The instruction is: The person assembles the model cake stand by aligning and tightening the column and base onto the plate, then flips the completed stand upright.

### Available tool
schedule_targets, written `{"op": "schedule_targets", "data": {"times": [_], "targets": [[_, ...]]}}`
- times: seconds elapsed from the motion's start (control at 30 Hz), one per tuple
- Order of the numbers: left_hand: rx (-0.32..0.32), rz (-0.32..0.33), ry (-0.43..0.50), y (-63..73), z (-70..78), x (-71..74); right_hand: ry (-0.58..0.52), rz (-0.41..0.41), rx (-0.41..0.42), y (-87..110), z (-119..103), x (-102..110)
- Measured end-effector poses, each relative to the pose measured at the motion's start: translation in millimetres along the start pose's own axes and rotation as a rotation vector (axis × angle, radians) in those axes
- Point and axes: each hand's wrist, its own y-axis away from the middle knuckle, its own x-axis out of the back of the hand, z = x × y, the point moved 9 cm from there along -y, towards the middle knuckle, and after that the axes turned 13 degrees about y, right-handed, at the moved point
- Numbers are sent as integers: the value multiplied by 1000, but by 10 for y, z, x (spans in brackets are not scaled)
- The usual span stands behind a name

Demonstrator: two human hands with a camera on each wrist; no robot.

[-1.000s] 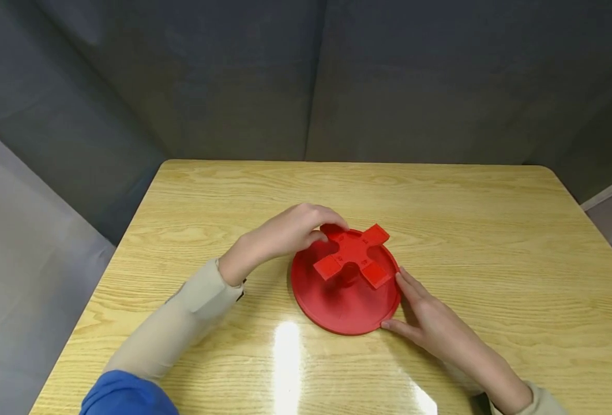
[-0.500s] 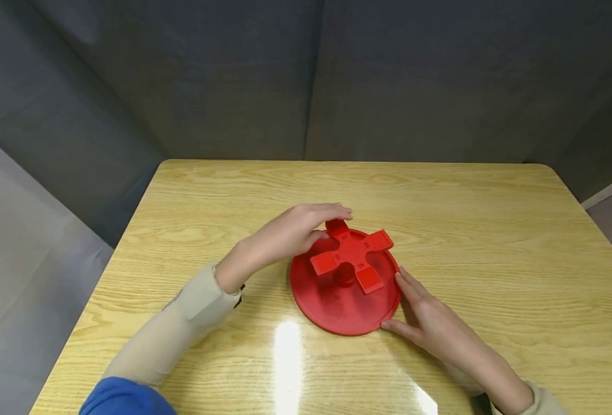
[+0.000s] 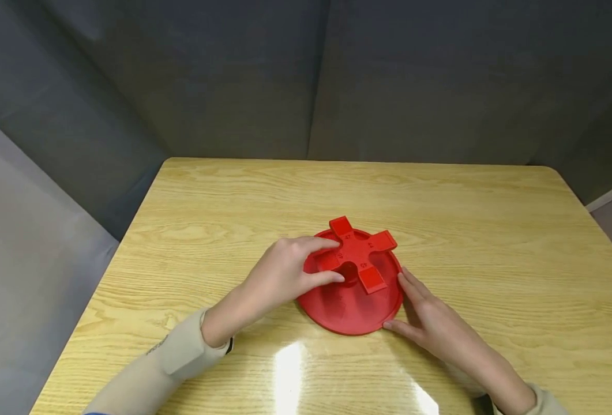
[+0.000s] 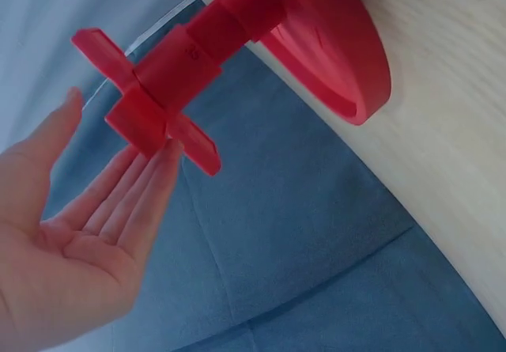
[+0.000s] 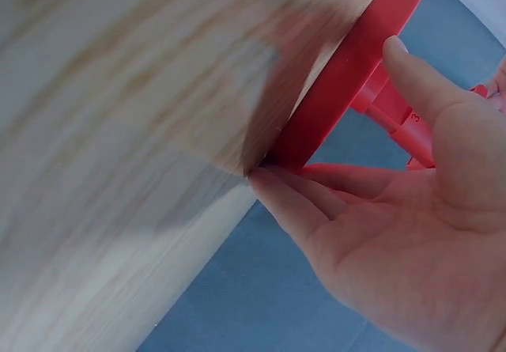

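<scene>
A red round base (image 3: 344,314) with a raised rim lies flat on the table. A ridged red post (image 4: 217,32) stands up from it. On top sits a red cross-shaped piece (image 3: 355,251), its several flat arms marked with small numbers. My left hand (image 3: 290,268) reaches around one arm of the cross. In the left wrist view its fingers are nearly straight, a fingertip appears to touch the cross, and the thumb stands apart. My right hand (image 3: 435,320) holds the base's right edge between thumb and fingers, seen closer in the right wrist view.
The wooden table (image 3: 222,202) extends around the base on every side. A dark grey curtain (image 3: 306,80) hangs behind its far edge, and a lighter panel (image 3: 25,259) stands on the left.
My left hand has moved from the cross's far arm toward me, to the left arm. The cross has turned clockwise a little. My right hand stays on the rim.
</scene>
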Motion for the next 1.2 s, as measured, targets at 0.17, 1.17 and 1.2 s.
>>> {"op": "schedule_targets", "data": {"times": [0.17,1.17,1.2], "targets": [[30,-7,-53,44,-32,-44,3,5,3,6,-2,-5],[-79,-345,77,-501,-367,-87,-10,-1,6,14,-37,-15],[-82,-349,75,-504,-366,-87,-10,-4,4,15,-39,-17]]}}
